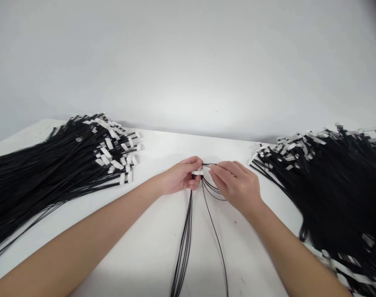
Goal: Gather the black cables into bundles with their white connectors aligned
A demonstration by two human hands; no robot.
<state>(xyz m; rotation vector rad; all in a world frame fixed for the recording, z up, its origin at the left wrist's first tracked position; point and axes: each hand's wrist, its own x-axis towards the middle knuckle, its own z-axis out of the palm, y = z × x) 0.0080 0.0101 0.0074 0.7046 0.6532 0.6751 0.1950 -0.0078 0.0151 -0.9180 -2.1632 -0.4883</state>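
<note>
"Where is the small white plastic connector (197, 173)?"

"Above the smooth white tabletop (138, 247), at the fingers of the left hand (182, 175). That hand is curled nearly closed, thumb and fingers gripping it."

"And the right hand (239, 183)?"

"Just right of the connector, fingers bent, thumb and forefinger brought together on thin black wires (209, 165) that run across to the connector's upper side. The tips are tiny and partly covered, so I can't tell whether they sit inside it."

"Any other wires there?"

"Several curve out from the connector's right side, beneath the right hand. One single black strand (218, 239) drops below it, and a slim bundle of black cables (183, 251) hangs below and slightly left."

"Further out?"

"Well left of the connector lies a broad heap of black cables with white end pieces (45, 161). Well right is another large black pile with white ends (339, 177). Beyond the connector, behind the tabletop, stands a plain pale grey wall (188, 62)."
</note>
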